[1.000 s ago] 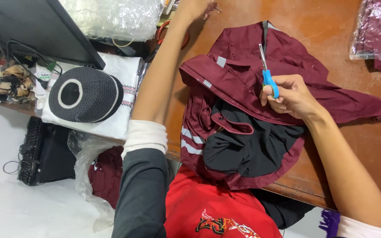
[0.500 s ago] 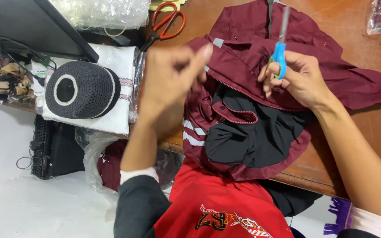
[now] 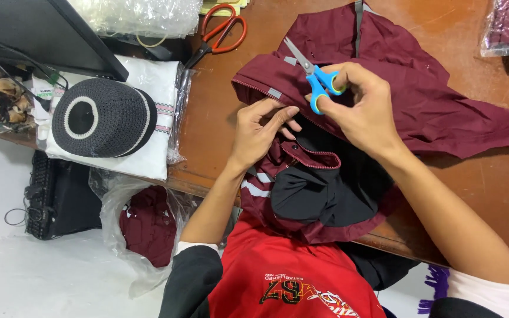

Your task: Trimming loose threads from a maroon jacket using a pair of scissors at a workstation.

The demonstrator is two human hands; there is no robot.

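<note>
Maroon jacket [image 3: 419, 88] lay spread near the front edge of the tabletop [image 3: 219, 118], its hem drooping over that edge. The left hand [image 3: 260, 132] pinched the zipper seam shut; the right hand [image 3: 363, 109] was closed on small blue-handled scissors [image 3: 316, 79]. The cloth looked light, limp and slippery, best held by the stiffer seam. The far sleeve was cut off, and any thread being trimmed was too fine to see.

Maroon jacket [image 3: 419, 106]: matt woven cloth, black lining. Small scissors [image 3: 312, 73]: shiny metal blades, glossy blue plastic handles. Counter [image 3: 219, 118]: polished brown wood. Knitted cap [image 3: 101, 118], left: coarse yarn.
</note>
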